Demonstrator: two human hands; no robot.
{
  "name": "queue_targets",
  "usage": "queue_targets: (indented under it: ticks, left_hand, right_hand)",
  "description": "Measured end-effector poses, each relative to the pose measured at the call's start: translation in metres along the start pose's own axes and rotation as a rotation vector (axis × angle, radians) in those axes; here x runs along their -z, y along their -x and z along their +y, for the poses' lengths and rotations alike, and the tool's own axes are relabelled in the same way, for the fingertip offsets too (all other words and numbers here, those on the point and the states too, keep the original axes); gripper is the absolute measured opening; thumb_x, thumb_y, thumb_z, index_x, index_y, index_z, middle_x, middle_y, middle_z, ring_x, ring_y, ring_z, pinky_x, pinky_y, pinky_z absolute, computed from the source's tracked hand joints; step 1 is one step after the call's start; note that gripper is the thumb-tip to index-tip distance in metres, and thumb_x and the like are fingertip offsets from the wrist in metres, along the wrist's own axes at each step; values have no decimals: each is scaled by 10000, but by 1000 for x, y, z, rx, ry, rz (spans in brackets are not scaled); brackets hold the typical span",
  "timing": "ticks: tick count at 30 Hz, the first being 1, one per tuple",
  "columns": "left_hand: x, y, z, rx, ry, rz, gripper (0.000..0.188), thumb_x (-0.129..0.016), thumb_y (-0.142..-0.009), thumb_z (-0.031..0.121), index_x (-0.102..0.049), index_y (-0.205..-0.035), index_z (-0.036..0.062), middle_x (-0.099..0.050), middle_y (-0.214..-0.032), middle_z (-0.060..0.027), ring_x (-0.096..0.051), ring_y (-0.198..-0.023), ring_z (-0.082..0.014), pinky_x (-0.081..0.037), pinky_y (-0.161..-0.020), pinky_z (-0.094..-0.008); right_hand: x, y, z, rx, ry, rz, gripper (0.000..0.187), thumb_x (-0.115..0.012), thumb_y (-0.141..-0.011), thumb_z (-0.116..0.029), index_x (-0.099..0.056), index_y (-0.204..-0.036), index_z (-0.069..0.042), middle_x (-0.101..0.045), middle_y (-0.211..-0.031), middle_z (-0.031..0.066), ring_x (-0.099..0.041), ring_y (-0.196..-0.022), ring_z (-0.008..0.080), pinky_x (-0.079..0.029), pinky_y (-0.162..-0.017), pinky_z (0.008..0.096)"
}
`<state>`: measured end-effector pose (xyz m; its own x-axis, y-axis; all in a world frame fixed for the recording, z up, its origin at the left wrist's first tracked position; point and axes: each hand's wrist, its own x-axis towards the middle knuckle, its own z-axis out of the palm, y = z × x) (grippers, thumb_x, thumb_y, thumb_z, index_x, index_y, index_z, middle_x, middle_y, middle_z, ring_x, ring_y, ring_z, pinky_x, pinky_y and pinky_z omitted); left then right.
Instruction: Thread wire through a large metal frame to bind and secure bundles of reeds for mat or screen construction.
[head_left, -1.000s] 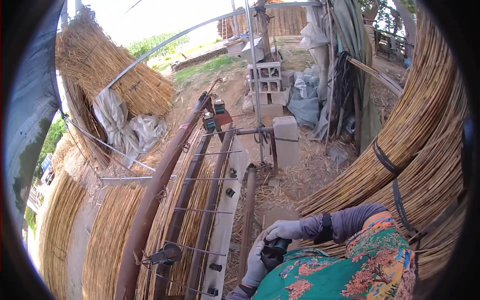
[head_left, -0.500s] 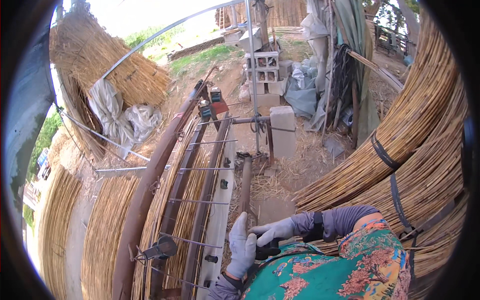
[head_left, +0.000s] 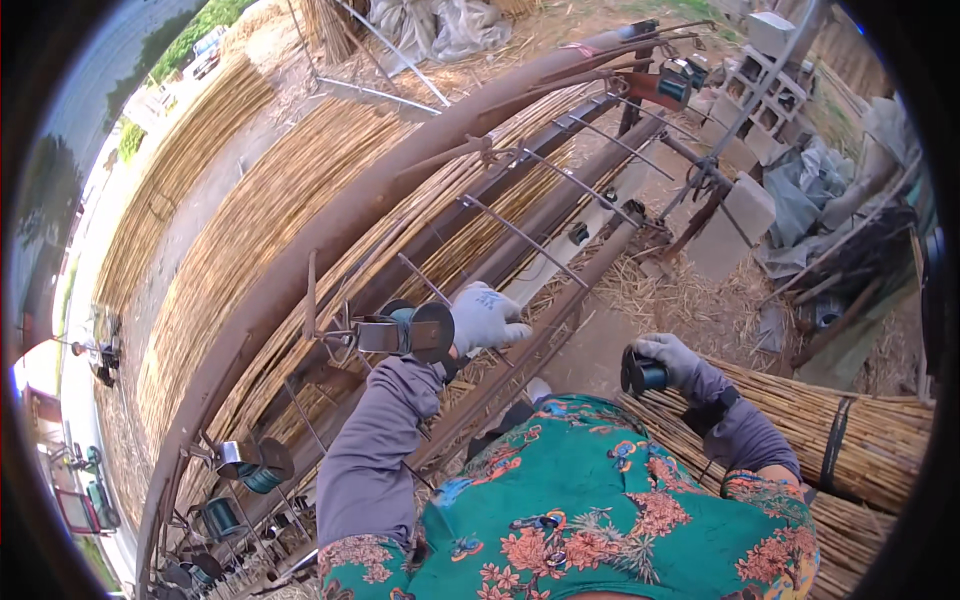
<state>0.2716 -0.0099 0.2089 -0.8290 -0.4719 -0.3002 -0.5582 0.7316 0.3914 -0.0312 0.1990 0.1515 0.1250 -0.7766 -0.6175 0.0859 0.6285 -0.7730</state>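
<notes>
A light grey work glove covers my left hand (head_left: pixel 484 318), which reaches over the long metal frame (head_left: pixel 520 235). Its fingers are apart and I see nothing in them. Close beside that wrist is a metal bracket with a spool of dark thread or wire (head_left: pixel 402 328), partly overlapping the forearm. My right hand (head_left: pixel 668 358), also gloved, is off to the right in front of my body. It grips a black-flanged spool of dark green thread or wire (head_left: pixel 641 374). Its fingers wrap around the far side of the spool and are partly hidden.
Thin metal rods (head_left: pixel 525 240) stick out across the frame. More spools (head_left: pixel 255 465) hang at its lower left. Reed mats (head_left: pixel 265 190) lie beyond the frame. A strapped reed bundle (head_left: pixel 780 410) lies at my right; concrete blocks (head_left: pixel 760 95) stand at the far right.
My view has swung left and down along the frame. The hands, together before at a dark object, are now apart: the left over the frame, the right holding the spool.
</notes>
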Motion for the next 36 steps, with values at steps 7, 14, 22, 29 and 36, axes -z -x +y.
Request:
queue_targets:
  ticks: [7, 14, 22, 29, 36]
  left_hand:
    - [30, -29, 4, -76, 1985, 686, 502, -507, -988, 473, -586, -1112, -6, -649, -904, -120, -646, -938, -259, -510, -873, -411]
    - [35, -10, -41, -286, 1870, 892, 398, -457, -1035, 334, -462, -1347, 86, -612, -1076, -118, -670, -865, -225, -565, -742, -363]
    - [6, 12, -113, 266, 1597, 967, 292, -530, -959, 108, -570, -1229, 2, -680, -979, -122, -635, -743, -125, -457, -566, -224]
    - [12, -63, -181, 355, 1331, 1120, 291, -602, -877, 68, -611, -1168, 52, -698, -986, -61, -657, -843, -169, -504, -697, -283]
    - [5, -104, -214, 507, 99, 892, 270, -593, -817, 134, -667, -1076, 115, -699, -910, -145, -676, -867, -321, -513, -819, -422]
  right_hand:
    - [-125, -180, -57, 292, -159, 92, 390, -532, -982, -368, -631, -1090, -7, -644, -952, 66, -628, -789, 160, -520, -664, 289]
    - [-186, -274, -143, 821, -154, -275, 409, -460, -994, -379, -604, -1161, -35, -661, -1027, 114, -654, -906, 268, -550, -778, 431]
    - [-126, -260, -73, 115, -997, -665, 426, -602, -948, -383, -611, -1157, -12, -675, -1072, 130, -659, -939, 283, -538, -801, 448]
    - [-9, -233, -31, 250, 11, 270, 269, -670, -923, -255, -653, -1008, 0, -679, -884, 60, -634, -771, 126, -527, -697, 290]
    - [20, -110, -43, 209, 230, 185, 205, -660, -910, -184, -650, -1000, -1, -678, -895, 51, -626, -811, 107, -522, -755, 275]
